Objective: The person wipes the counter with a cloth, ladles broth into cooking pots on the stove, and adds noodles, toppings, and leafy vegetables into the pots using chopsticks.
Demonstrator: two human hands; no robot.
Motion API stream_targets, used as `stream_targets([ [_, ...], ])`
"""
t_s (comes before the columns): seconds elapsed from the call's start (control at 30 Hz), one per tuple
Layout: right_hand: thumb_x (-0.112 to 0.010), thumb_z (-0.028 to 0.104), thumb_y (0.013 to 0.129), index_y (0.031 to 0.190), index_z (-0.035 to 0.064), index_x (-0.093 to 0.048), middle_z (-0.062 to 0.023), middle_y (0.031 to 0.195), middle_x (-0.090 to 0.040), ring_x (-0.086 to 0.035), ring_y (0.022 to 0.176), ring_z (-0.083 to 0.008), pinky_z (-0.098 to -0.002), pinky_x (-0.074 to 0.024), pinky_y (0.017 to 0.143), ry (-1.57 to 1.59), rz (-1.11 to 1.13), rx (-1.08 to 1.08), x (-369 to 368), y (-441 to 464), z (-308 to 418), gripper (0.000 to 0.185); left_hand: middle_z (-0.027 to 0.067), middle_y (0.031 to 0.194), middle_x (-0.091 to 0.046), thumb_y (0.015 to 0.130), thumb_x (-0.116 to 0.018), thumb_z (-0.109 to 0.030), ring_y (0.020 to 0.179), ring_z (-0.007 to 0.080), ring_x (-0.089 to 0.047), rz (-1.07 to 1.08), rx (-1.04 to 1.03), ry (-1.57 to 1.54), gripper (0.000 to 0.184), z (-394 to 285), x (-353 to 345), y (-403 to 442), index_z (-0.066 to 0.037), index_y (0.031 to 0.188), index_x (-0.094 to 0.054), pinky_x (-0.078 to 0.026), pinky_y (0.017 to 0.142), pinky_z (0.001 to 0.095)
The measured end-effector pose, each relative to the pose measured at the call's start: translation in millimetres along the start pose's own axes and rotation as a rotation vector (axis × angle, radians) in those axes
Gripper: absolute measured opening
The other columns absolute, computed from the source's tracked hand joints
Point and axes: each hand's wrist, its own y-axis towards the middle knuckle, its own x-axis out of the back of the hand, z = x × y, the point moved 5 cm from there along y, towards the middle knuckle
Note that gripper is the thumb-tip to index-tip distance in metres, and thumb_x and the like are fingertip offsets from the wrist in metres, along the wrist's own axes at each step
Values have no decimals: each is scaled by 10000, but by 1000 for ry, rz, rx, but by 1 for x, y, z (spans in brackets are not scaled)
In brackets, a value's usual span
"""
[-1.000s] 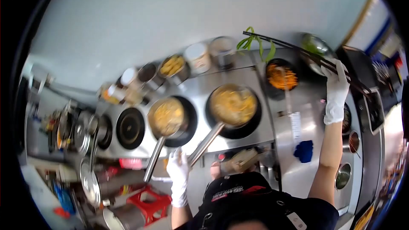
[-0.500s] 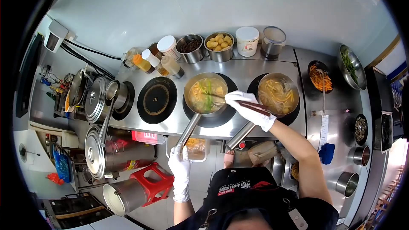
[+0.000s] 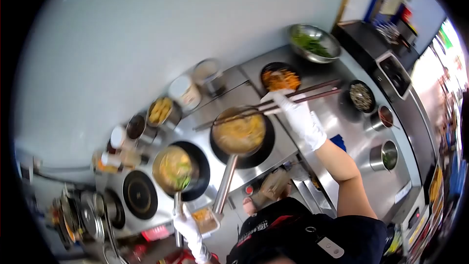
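My gloved left hand (image 3: 188, 227) is closed round the handle of the left saucepan (image 3: 174, 168), which holds yellow food in broth with green leaves near its front edge. In my gloved right hand (image 3: 299, 117) is a pair of long dark chopsticks (image 3: 234, 117), held slanting over the right saucepan (image 3: 238, 132). That pan holds yellow food in broth, and its handle points toward me. Behind my right hand sits a black bowl of orange shreds (image 3: 280, 77). A steel bowl of green leaves (image 3: 315, 44) stands farther back.
Steel pots and jars, among them a white tub (image 3: 184, 92), line the wall. An unused round hob (image 3: 140, 194) lies left. On the right counter are a dark bowl (image 3: 361, 96), small steel pots (image 3: 383, 155) and a blue cloth (image 3: 338, 142). Below is a red stool (image 3: 183, 256).
The view has swung to the right. My right hand and the chopsticks have moved from the left pan to above the right pan. Green leaves now lie near the left pan's front edge.
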Motion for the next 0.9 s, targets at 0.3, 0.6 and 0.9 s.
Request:
stream_targets([
  [0.3,-636,91,874,990,-4,-681,-67,917,-686,-633,851,-122,-251,-505,761,-432,-608,585,307,102,58,157,204,904,-641,895,-603,-129,820,332,-627,-7,-131,33,230,-84,-50,-1,63,1015,-644,-497,740,380],
  [0.6,-637,180,863,908,22,-684,-80,821,-694,-653,765,-173,-293,-499,730,-661,-619,458,350,185,15,171,201,901,-651,913,-584,-114,800,292,-643,1,-20,81,240,-116,-72,-17,91,1025,-636,-499,733,369],
  [0.9,-658,136,848,860,21,-689,-30,718,-665,-601,640,-94,-227,-482,624,-100,-721,479,373,188,12,120,195,893,-651,913,-587,-125,812,303,-628,16,5,145,235,-141,-80,-21,75,1024,-642,-496,734,362],
])
